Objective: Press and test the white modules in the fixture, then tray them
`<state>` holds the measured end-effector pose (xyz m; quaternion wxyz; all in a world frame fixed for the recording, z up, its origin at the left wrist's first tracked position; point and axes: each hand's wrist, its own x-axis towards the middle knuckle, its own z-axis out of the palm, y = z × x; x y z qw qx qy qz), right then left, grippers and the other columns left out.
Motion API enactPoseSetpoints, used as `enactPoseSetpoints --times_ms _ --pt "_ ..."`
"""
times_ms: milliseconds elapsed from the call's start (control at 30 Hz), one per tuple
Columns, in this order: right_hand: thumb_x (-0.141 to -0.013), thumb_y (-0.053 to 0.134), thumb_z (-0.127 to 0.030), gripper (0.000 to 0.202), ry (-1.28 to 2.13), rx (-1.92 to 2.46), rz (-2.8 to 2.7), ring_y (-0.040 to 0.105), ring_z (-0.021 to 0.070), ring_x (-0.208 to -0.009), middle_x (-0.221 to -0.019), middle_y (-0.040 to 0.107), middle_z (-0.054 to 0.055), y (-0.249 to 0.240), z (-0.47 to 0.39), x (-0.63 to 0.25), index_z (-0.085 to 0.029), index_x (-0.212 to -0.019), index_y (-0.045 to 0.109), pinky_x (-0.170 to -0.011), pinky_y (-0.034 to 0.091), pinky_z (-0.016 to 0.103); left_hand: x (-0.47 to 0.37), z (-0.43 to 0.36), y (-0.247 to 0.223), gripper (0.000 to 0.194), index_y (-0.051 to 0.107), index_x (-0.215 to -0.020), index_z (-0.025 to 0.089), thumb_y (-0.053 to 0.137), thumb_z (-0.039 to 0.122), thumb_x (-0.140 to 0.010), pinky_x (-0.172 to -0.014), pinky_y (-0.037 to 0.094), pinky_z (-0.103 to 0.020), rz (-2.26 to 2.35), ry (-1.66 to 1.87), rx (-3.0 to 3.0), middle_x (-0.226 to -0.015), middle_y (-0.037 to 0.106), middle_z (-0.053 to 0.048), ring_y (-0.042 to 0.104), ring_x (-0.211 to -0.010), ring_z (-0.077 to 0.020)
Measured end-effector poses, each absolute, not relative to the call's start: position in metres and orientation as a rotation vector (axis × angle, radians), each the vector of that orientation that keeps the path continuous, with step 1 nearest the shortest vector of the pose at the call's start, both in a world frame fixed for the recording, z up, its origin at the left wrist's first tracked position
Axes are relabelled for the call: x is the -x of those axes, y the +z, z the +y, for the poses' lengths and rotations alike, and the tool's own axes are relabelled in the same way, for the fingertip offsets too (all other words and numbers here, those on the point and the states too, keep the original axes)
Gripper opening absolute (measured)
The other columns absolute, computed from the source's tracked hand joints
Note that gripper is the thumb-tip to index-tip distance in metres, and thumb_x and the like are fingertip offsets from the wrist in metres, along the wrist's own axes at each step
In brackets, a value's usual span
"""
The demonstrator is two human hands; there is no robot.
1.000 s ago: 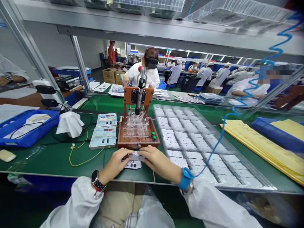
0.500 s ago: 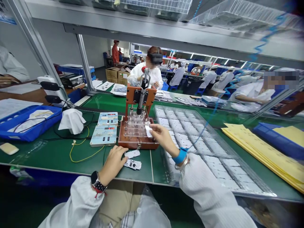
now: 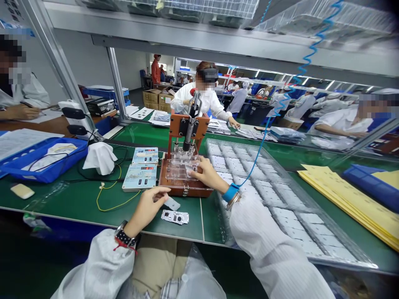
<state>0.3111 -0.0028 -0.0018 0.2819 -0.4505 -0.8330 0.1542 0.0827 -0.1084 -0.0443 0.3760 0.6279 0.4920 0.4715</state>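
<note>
My left hand point(image 3: 152, 204) is closed, its fingertips pinching the left end of a small white circuit board point(image 3: 172, 204) just above the green bench. Below that board lies another white circuit board point(image 3: 175, 217), with dark parts on its face. My right hand point(image 3: 208, 174), wearing a blue wrist strap point(image 3: 231, 192), reaches into the clear acrylic plates point(image 3: 175, 172) of an orange-brown toggle press point(image 3: 186, 191). Its fingers are closed on a small white board point(image 3: 188, 170), partly hidden by the fingers and the plates.
Two meter boxes point(image 3: 139, 177) with red digits stand left of the press, with wires around them. To the right is a clear tray point(image 3: 268, 182) of many white boards, then yellow sheets point(image 3: 349, 203). A blue bin point(image 3: 59, 172) sits at left. Co-workers sit beyond.
My right hand has brought its white board in between the press's acrylic plates. My left hand has gone from resting by the boards to pinching the upper one. The view has shifted slightly.
</note>
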Motion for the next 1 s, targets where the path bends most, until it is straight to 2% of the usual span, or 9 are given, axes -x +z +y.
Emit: enactPoseSetpoints --times_ms 133,233,367,600,700,833,933,1000 --pt "-0.080 0.064 -0.040 0.037 0.481 1.088 -2.403 0.039 0.0305 -0.122 -0.129 0.050 0.009 -0.001 0.007 -0.319 -0.023 -0.113 0.063 -0.099 0.032 0.046 -0.076 -0.085 -0.018 0.030 0.065 -0.091 0.014 0.061 0.039 -0.076 -0.079 0.052 -0.034 1.228 1.410 -1.539 -0.094 0.070 -0.009 0.065 -0.087 -0.0222" --pt "-0.080 0.063 -0.042 0.038 0.458 1.104 -2.387 0.038 0.0310 -0.123 -0.129 0.051 0.009 -0.001 0.007 -0.319 -0.024 -0.114 0.063 -0.100 0.031 0.048 -0.078 -0.049 -0.005 0.031 0.064 -0.090 0.013 0.062 0.041 -0.075 -0.079 0.052 -0.035 1.231 1.456 -1.613 -0.092 0.070 -0.009 0.065 -0.086 -0.0222" --pt "-0.081 0.063 -0.044 0.034 0.407 1.158 -2.379 0.035 0.0317 -0.125 -0.132 0.049 0.008 -0.002 0.002 -0.316 -0.026 -0.110 0.065 -0.101 0.027 0.053 -0.090 -0.004 -0.002 0.024 0.066 -0.086 0.011 0.059 0.033 -0.077 -0.072 0.052 -0.034 1.259 1.388 -1.756 -0.085 0.071 -0.010 0.065 -0.078 -0.0220" --pt "-0.081 0.063 -0.041 0.032 0.392 1.140 -2.371 0.033 0.0300 -0.125 -0.133 0.049 0.006 -0.004 0.001 -0.316 -0.025 -0.108 0.065 -0.101 0.027 0.052 -0.100 0.009 -0.004 0.019 0.068 -0.088 0.015 0.051 0.017 -0.080 -0.084 0.044 -0.040 1.411 1.250 -2.123 -0.083 0.068 -0.008 0.057 -0.089 -0.0261" --pt "-0.081 0.063 -0.041 0.033 0.401 1.130 -2.350 0.035 0.0300 -0.122 -0.133 0.049 0.005 -0.004 -0.002 -0.316 -0.025 -0.110 0.063 -0.100 0.027 0.051 -0.098 0.002 -0.001 0.022 0.067 -0.092 0.015 0.047 0.014 -0.082 -0.090 0.040 -0.042 1.428 1.168 -2.253 -0.094 0.067 -0.010 0.053 -0.098 -0.0270" --pt "-0.083 0.060 -0.043 0.039 0.375 1.110 -2.338 0.037 0.0289 -0.118 -0.133 0.049 0.005 -0.005 -0.004 -0.316 -0.027 -0.119 0.057 -0.100 0.028 0.050 -0.094 -0.010 0.005 0.027 0.063 -0.108 0.018 0.052 0.027 -0.085 -0.099 0.031 -0.046 1.375 1.027 -2.384 -0.116 0.062 -0.009 0.048 -0.112 -0.0286" --pt "-0.083 0.060 -0.044 0.039 0.364 1.124 -2.351 0.035 0.0295 -0.119 -0.134 0.049 0.005 -0.004 -0.004 -0.317 -0.027 -0.118 0.058 -0.101 0.027 0.051 -0.091 -0.015 0.005 0.046 0.055 -0.122 0.022 0.061 0.040 -0.080 -0.103 0.025 -0.047 1.335 0.834 -2.468 -0.131 0.052 -0.009 0.039 -0.124 -0.0306" --pt "-0.082 0.061 -0.044 0.040 0.383 1.132 -2.356 0.035 0.0300 -0.120 -0.133 0.049 0.005 -0.003 -0.004 -0.318 -0.027 -0.118 0.059 -0.101 0.027 0.051 -0.089 -0.015 0.004 0.051 0.050 -0.128 0.023 0.058 0.044 -0.082 -0.106 0.021 -0.047 1.319 0.693 -2.495 -0.137 0.047 -0.010 0.033 -0.130 -0.0307"
